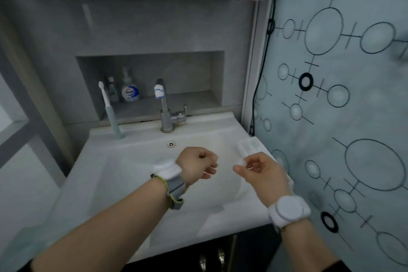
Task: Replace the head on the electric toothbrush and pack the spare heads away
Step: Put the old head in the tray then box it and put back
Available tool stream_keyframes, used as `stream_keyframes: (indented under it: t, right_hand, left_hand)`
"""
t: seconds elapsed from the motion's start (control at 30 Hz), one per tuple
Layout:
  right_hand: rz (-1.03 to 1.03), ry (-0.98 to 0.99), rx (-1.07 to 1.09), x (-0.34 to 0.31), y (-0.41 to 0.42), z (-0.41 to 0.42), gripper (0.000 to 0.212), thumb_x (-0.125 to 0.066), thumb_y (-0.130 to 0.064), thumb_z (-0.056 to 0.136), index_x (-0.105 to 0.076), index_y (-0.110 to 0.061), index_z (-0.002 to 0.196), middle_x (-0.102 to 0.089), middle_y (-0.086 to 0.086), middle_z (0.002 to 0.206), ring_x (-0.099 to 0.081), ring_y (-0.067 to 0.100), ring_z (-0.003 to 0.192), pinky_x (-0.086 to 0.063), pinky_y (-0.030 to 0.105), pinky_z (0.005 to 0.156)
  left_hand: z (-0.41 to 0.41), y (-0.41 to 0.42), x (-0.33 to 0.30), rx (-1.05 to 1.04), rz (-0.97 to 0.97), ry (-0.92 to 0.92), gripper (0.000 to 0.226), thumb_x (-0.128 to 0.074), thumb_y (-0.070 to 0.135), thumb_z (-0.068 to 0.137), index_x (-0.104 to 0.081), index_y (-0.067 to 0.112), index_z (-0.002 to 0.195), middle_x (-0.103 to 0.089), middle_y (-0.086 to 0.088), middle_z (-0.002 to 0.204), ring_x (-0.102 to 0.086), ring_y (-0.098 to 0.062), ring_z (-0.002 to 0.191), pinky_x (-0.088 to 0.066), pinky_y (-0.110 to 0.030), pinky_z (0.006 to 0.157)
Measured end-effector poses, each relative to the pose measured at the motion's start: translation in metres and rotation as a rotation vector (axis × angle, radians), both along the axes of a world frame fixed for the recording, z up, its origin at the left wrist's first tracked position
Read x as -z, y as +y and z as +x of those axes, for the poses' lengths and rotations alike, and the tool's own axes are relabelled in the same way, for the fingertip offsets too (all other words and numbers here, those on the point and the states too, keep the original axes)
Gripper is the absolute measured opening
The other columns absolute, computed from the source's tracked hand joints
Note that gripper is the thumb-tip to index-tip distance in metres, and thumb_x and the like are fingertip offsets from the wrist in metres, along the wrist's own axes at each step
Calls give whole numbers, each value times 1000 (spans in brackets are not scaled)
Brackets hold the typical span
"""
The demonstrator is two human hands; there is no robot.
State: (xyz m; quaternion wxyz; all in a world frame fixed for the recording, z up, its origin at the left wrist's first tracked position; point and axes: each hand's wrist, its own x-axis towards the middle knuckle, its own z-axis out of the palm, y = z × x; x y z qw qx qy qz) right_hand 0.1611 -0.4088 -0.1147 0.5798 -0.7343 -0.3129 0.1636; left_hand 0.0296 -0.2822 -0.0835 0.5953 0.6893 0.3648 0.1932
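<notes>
Two bare hands hover over the basin in our single head view, and from what we see the job looks near its end. The pale blue electric toothbrush [111,112] stands upright at the back left of the glossy white ceramic sink [136,161], leaning toward the grey wall niche [150,84], and it already wears a slim white brush head [101,85]; whether that head is the new one we cannot tell. The ribbed white plastic case of spare heads [249,147] lies on the sink's right rim, just beyond our right hand [260,172]. That hand's grip is half curled, thumb and forefinger drawn close around a small white rounded thing [240,162], perhaps a cap or the case's end, too blurred for us to name. Our left hand [196,165] is curled into a loose fist over the bowl, and we see nothing in its grip. So we judge the swap likely done, with closing and stowing the case still left. Around it, a brushed metal tap [164,112] rises behind the drain, a clear pump bottle [129,90] sits in the matte niche, and a smooth curtain printed with circles [342,73] hangs to the right.
</notes>
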Motion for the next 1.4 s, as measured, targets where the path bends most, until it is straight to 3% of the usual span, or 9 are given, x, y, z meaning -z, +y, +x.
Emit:
stream_keyframes:
  t: [0.1,0.2,0.27,0.37,0.53,0.73,0.97,1.17,1.4]
  right_hand:
    - [27,151,109,11,-22,31,25,-83,-16,68,-62,-16,82,-69,9,79,-67,25,70,-56,37,73]
    - [45,197,172,15,-30,51,24,-80,-12,69,-60,-17,82,-71,12,81,-68,27,68,-57,40,74]
    - [83,210,199,13,-29,64,22,-77,-6,73,-59,-11,84,-70,16,82,-66,26,63,-54,37,67]
    - [97,187,228,9,-23,80,17,-70,0,78,-57,-9,87,-66,13,79,-64,28,60,-54,41,63]
    - [4,72,231,17,-6,101,10,-65,-9,81,-59,-16,85,-67,9,83,-67,28,70,-57,44,59]
    - [-172,-133,144,29,3,104,13,-61,-25,88,-57,-19,98,-67,-3,88,-66,17,81,-55,36,73]
    - [-137,-113,157,36,4,109,15,-65,-17,84,-57,-22,95,-64,-12,85,-64,3,77,-47,18,60]
    - [-116,-114,180,37,5,107,14,-67,-18,83,-56,-24,91,-65,-12,82,-64,4,75,-48,19,62]
    - [-134,-129,169,31,4,104,10,-66,-27,85,-57,-23,89,-64,-12,80,-64,9,76,-45,16,61]
  left_hand:
    - [36,-6,13,48,105,51,17,-61,11,87,-68,-1,96,-65,-11,79,-62,-15,62,-52,-18,53]
    - [68,-12,30,99,158,124,14,-63,12,84,-70,3,92,-66,-10,77,-61,-15,62,-56,-28,62]
    - [89,-16,39,169,275,169,14,-61,12,84,-72,10,92,-70,-12,87,-63,-18,72,-56,-33,74]
    - [111,-14,44,380,719,348,27,-52,10,88,-68,13,110,-62,-11,118,-60,-27,105,-44,-28,91]
    - [137,1,43,719,1048,460,42,-52,0,85,-60,15,122,-56,-9,128,-49,-31,117,-41,-36,96]
    - [156,17,34,909,1057,492,41,-59,-2,79,-64,13,117,-56,-13,123,-55,-34,110,-46,-36,90]
    - [162,23,37,912,1092,468,31,-68,14,79,-64,16,110,-55,-7,116,-58,-26,98,-38,-25,73]
    - [155,25,39,897,1155,419,22,-63,19,83,-61,13,104,-56,-7,110,-58,-29,89,-41,-32,70]
    - [128,27,31,544,1007,66,16,-69,15,80,-73,12,96,-68,-7,99,-64,-22,83,-48,-28,77]
